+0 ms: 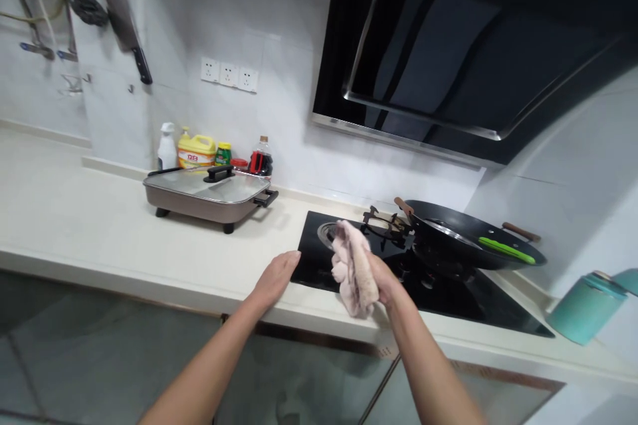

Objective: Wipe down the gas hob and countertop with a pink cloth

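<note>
My right hand [385, 280] grips a crumpled pink cloth [353, 268] and holds it over the front left part of the black glass gas hob [478, 302]. Flat on the pale countertop [90, 226], my left hand [275, 276] rests with its fingers together, its fingertips at the hob's left edge. A black wok [463, 238] with a green utensil [506, 250] in it sits on the right burner. The left burner [383, 224] is bare, just behind the cloth.
An electric skillet with a glass lid [209, 194] stands on the counter to the left, with bottles [197, 150] behind it. A black range hood [463, 46] hangs above the hob. A teal container [584, 305] stands at the right. A cleaver [127, 29] hangs on the wall.
</note>
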Demonstrator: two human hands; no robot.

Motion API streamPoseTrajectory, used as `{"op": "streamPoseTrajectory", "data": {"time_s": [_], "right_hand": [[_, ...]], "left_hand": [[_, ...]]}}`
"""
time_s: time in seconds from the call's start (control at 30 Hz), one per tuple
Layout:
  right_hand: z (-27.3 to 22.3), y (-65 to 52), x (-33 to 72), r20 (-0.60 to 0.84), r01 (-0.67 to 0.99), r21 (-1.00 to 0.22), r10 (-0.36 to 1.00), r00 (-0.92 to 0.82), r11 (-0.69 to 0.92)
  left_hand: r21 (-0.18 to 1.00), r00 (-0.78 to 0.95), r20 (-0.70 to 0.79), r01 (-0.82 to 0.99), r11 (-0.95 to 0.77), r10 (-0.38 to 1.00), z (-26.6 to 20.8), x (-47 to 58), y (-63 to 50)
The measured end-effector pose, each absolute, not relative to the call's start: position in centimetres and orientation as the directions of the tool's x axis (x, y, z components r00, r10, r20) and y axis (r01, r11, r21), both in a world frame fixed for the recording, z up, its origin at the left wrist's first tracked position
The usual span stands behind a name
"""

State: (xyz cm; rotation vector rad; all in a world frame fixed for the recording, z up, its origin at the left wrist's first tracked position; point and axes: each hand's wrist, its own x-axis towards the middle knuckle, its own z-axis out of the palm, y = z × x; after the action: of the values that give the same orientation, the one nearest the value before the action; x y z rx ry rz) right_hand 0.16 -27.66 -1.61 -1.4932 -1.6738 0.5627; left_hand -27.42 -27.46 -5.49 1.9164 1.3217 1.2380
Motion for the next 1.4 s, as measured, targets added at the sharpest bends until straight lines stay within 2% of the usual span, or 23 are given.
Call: {"op": "streamPoseTrajectory", "data": {"time_s": [0.1, 0.2, 0.3, 0.4, 0.57, 0.73, 0.87, 1.03, 1.23, 1.4], "right_hand": [[-2.1, -26.7, 4.3, 0.307, 0.699, -0.71, 0.93, 0.203, 0.082], [-2.6, -27.1, 7.3, 0.346, 0.758, -0.652, 0.9, 0.264, 0.029], [-2.7, -28.0, 8.2, 0.398, 0.84, -0.542, 0.89, 0.223, 0.032], [-2.6, -28.4, 7.3, 0.424, 0.915, -0.396, 0.899, 0.112, 0.073], [-3.9, -27.3, 5.3, 0.286, 0.963, -0.24, 0.957, -0.053, 0.125], [-4.9, -25.7, 4.0, 0.137, 0.983, -0.158, 0.988, -0.069, 0.091], [-4.3, -25.0, 0.7, 0.092, 0.984, -0.141, 0.991, -0.092, 0.105], [-3.7, -24.8, -7.0, 0.076, 0.939, -0.184, 0.957, -0.282, 0.291], [-3.6, -26.6, -13.5, 0.125, 0.833, -0.24, 0.867, -0.483, 0.498], [-3.5, -27.8, -12.0, 0.222, 0.777, -0.318, 0.84, -0.496, 0.543]], "left_hand": [[0.789, 0.132, 0.405, 0.45, -0.419, 0.905, -5.5, -27.4, -27.7], [0.786, 0.143, 0.403, 0.452, -0.422, 0.904, -5.5, -27.4, -27.8], [0.782, 0.147, 0.39, 0.469, -0.411, 0.909, -5.4, -27.4, -27.9], [0.779, 0.148, 0.379, 0.481, -0.402, 0.913, -5.2, -27.3, -28.1], [0.774, 0.157, 0.394, 0.474, -0.419, 0.905, -5.2, -27.1, -28.4], [0.772, 0.1, 0.434, 0.47, -0.427, 0.895, -5.9, -27.0, -28.1], [0.742, 0.108, 0.459, 0.499, -0.448, 0.882, -6.6, -26.9, -27.8], [0.719, 0.091, 0.47, 0.537, -0.441, 0.878, -6.8, -26.9, -27.6], [0.763, -0.102, 0.436, 0.57, -0.306, 0.894, -6.3, -27.1, -27.4], [0.759, -0.153, 0.422, 0.599, -0.256, 0.894, -5.7, -27.3, -27.2]]}}
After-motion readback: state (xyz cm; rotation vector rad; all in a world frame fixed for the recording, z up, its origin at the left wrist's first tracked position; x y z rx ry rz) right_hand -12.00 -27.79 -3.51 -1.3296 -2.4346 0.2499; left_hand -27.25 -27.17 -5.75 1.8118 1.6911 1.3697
